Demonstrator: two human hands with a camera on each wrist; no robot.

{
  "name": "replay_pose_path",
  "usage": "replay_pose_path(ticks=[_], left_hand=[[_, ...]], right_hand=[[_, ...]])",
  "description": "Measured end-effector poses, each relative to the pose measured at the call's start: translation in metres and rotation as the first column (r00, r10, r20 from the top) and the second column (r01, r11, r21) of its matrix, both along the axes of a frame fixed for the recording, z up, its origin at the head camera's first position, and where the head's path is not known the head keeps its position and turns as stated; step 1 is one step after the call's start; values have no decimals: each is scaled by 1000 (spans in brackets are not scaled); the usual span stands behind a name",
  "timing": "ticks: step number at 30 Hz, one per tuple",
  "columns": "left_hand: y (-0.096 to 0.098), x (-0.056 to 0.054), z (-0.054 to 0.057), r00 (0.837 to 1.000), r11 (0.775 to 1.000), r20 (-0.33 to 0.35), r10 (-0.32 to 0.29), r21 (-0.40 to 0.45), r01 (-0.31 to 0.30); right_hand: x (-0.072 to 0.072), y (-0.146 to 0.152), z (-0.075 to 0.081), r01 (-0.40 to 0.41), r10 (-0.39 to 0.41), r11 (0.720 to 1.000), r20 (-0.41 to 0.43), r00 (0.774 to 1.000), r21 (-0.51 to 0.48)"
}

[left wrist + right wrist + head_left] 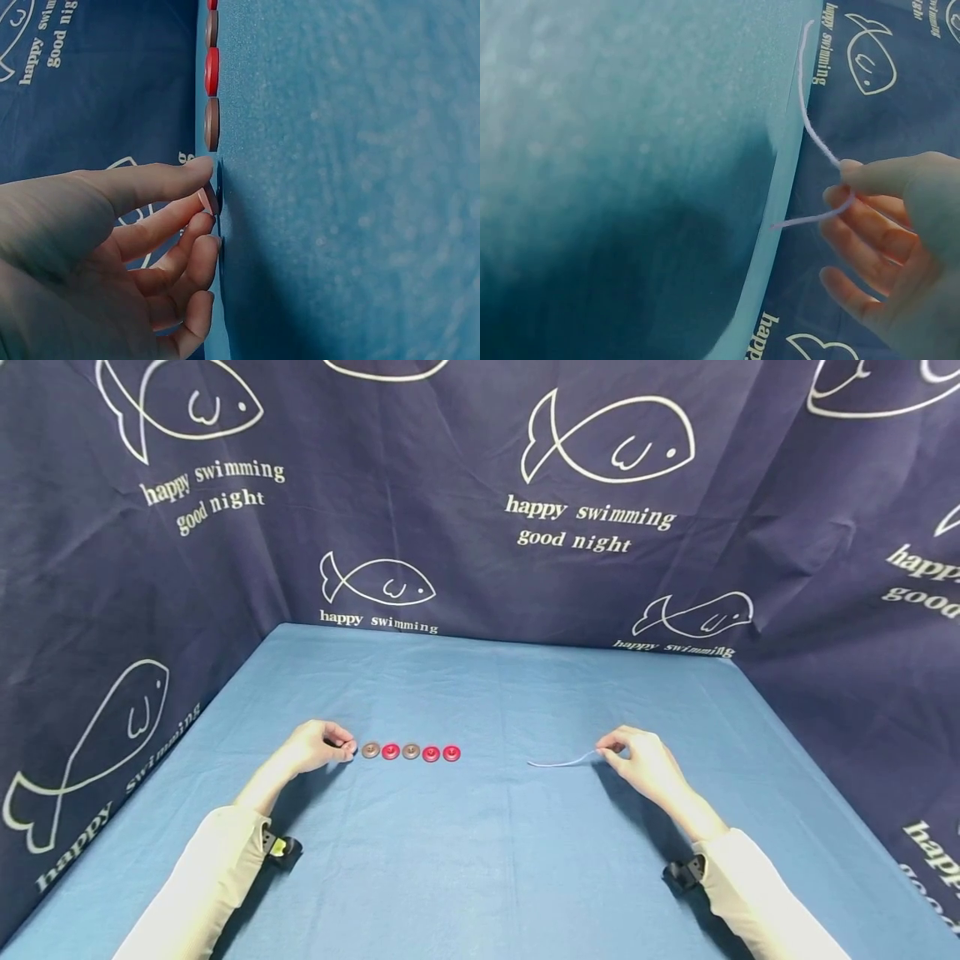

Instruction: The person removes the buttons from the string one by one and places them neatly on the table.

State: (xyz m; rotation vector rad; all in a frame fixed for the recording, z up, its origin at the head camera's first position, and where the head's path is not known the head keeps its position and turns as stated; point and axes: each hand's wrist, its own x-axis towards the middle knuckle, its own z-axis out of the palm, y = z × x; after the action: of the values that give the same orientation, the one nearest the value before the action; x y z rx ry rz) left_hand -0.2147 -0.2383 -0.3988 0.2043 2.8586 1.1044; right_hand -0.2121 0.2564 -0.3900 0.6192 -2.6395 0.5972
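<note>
In the left wrist view my left hand (127, 240) pinches a brownish button (211, 198) between thumb and fingers, tilted close over the cloth. Beside that hand in the head view runs a row of round buttons: a brown button (371, 750) nearest it, then a red button (391, 752), another brown button (411, 751) and two more red ones (452, 753) at the right end. Off to the right, my right hand (641, 762) holds a pale lilac string (558, 764) between thumb and fingertips. Both ends of the string (804, 90) stick out from the pinch in the right wrist view.
A blue cloth (465, 860) covers the table. Dark blue curtains (480, 468) printed with white fish and lettering rise behind it and on both sides. Black straps (283, 850) are on both wrists, by the pale sleeves.
</note>
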Motion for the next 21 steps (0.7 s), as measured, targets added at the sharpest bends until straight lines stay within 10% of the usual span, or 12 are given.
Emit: replay_pose_path(ticks=[21], left_hand=[[4, 0, 2, 1000, 997, 16, 1, -73, 0]], right_hand=[[2, 3, 3, -1, -5, 999, 149, 989, 41]])
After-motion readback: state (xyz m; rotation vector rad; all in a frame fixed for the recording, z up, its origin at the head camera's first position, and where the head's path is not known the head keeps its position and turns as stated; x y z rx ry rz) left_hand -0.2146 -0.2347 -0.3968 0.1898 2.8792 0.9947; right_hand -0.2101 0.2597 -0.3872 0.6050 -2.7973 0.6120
